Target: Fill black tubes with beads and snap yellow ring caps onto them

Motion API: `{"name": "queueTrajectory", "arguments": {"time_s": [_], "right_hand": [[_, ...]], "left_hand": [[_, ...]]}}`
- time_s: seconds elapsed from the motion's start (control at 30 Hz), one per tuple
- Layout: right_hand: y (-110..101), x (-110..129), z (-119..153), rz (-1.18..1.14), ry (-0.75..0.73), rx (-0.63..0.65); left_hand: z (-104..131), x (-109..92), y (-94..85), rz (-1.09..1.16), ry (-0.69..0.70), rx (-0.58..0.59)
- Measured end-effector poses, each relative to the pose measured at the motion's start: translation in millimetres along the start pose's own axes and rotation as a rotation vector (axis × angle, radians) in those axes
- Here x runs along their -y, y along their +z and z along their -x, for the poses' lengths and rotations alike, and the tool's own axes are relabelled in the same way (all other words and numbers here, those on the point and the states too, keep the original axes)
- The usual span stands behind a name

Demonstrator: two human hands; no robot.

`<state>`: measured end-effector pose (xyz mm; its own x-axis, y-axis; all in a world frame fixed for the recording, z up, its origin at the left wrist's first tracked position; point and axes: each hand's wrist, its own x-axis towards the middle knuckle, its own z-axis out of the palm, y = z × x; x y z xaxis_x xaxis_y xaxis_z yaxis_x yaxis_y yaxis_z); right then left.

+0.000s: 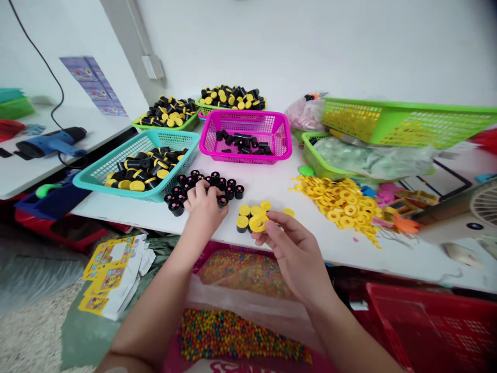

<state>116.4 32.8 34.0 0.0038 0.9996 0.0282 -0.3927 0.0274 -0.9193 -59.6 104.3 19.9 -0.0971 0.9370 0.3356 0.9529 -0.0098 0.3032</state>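
My left hand reaches into a cluster of short black cylinders with pink dots on their tops. Its thumb and fingers are closed around one black cylinder at the cluster's front right. In a pinch, my right hand holds a yellow round cap just above the table's front edge. Beside and partly under that cap stand several black cylinders with yellow tops. Another yellow piece lies behind my right fingers, partly hidden.
Behind are a teal basket of yellow-and-black pieces and a magenta basket of black ones. Yellow rings are heaped right, near green baskets and a fan. Below the edge sits a bag of coloured beads.
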Motion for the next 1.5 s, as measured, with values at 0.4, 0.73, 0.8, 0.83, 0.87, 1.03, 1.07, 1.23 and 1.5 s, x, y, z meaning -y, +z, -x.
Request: {"name": "queueTrajectory", "arguments": {"time_s": [0.4, 0.73, 0.8, 0.83, 0.87, 1.03, 1.07, 1.23, 1.5], "right_hand": [[-15.0, -15.3, -0.1, 0.222, 0.047, 0.014], [-17.0, -18.2, 7.5, 0.13, -0.062, 0.011], [-14.7, -16.5, 9.1, 0.176, -0.126, 0.038], [-14.2, -15.4, 9.5, 0.232, -0.185, 0.044], [-14.4, -14.2, 9.6, 0.307, -0.268, 0.046], [-23.4, -9.6, 5.0, 0.748, -0.841, 0.163], [-25.6, -9.4, 3.6, 0.791, -0.924, 0.233], [-28.1, -11.6, 1.8, 0.835, -0.986, 0.381], [-22.7, -16.6, 10.6, 0.76, -1.041, 0.255]], "left_hand": [[57.8, -8.6, -22.1, 0.773, 0.354, 0.402], [66.7, -20.3, 12.6, 1.101, 0.693, 0.202], [68.3, -22.2, 14.0, 1.201, 0.667, 0.206], [69.6, -22.9, 14.1, 1.238, 0.64, 0.206], [71.3, -23.6, 13.6, 1.275, 0.607, 0.206], [83.3, -34.9, -0.9, 1.651, 0.274, 0.375], [85.6, -38.5, -5.4, 1.747, 0.163, 0.449], [91.7, -53.2, -19.3, 2.042, -0.26, 0.69], [87.7, -61.9, -25.4, 2.347, -0.616, 0.846]]}}
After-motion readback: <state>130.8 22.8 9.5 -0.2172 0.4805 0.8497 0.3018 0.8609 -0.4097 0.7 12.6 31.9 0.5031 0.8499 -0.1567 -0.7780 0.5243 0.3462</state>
